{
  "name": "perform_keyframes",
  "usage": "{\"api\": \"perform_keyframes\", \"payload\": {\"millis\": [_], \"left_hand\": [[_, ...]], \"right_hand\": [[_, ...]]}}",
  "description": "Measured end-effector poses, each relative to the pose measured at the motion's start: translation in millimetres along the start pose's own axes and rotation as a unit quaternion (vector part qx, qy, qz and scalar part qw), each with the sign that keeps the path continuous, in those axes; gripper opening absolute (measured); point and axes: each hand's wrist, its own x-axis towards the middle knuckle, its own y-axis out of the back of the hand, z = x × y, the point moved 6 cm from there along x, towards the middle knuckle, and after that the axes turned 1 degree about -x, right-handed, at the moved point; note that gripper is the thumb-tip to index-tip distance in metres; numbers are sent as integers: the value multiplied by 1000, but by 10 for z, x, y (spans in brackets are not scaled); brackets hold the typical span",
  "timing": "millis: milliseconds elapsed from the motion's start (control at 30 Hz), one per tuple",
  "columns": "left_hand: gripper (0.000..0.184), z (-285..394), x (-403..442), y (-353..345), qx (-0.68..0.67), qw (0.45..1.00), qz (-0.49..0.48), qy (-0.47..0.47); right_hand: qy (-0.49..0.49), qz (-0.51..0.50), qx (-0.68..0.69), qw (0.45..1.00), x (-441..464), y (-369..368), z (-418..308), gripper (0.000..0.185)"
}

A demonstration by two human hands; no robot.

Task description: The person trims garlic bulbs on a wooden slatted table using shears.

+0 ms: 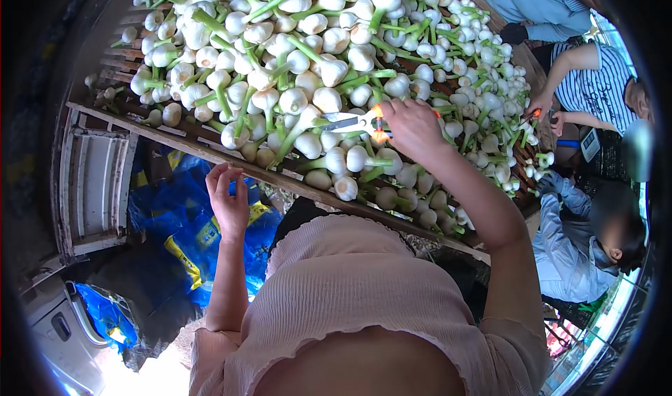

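Many white garlic bulbs (327,99) with green stems lie heaped on a slatted wooden table. Over the heap, my right hand (413,126) is wrapped round orange-and-white pruning shears (360,122), whose dark blades point left among the bulbs. The blade tips are near a bulb with a green stem; whether they touch it I cannot tell. At the table's near wooden edge, my left hand (229,194) is raised with its fingers apart and bent, holding nothing. Its fingertips are close to the rim.
The wooden rim (175,141) runs across in front of me. Below it on the left lie blue and yellow plastic sacks (199,217) and a white metal frame (98,179). Several people are along the right side; one in a striped shirt (595,81) holds an orange-handled tool.
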Motion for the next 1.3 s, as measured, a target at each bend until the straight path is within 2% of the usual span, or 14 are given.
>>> {"api": "perform_keyframes", "payload": {"millis": [100,200,233,367,500,600,633,733,767,1033,1133,1167,1267,1300], "left_hand": [[12,-94,-39,116,-19,1000,6,24],[11,-241,-90,256,-50,997,23,48],[11,-288,-103,296,-39,998,34,40],[9,-453,-126,348,-75,992,7,102],[9,-469,-101,420,-80,993,11,88],[9,-559,-132,497,-86,992,22,92],[9,-609,-149,506,-94,990,27,97],[10,-809,-265,496,-125,983,38,131],[10,-869,-312,463,-142,978,38,148],[9,-975,-421,421,-194,959,19,207],[9,-1097,-509,421,-188,960,36,204],[9,-1108,-525,410,-192,958,37,209],[8,-1121,-595,397,-197,953,33,226],[8,-1133,-612,374,-197,952,28,232]], "right_hand": [[-67,-129,98,985,11,-34,216,42],[-54,20,163,985,-175,147,262,47],[-23,78,101,992,-210,275,174,56],[-47,133,89,986,36,396,-245,58],[-59,10,186,981,452,16,-445,48],[-77,0,188,979,314,26,-289,45],[-114,-70,253,958,204,53,-243,54],[-40,-132,178,974,-77,138,-312,68],[-50,-214,176,960,-76,75,-363,77],[-31,-207,263,942,443,-278,-935,61],[-106,-217,204,949,312,-297,-661,53],[-101,-204,178,957,262,-281,-560,55],[99,35,52,993,180,102,-600,57],[139,39,-12,989,221,253,-728,53]]}}
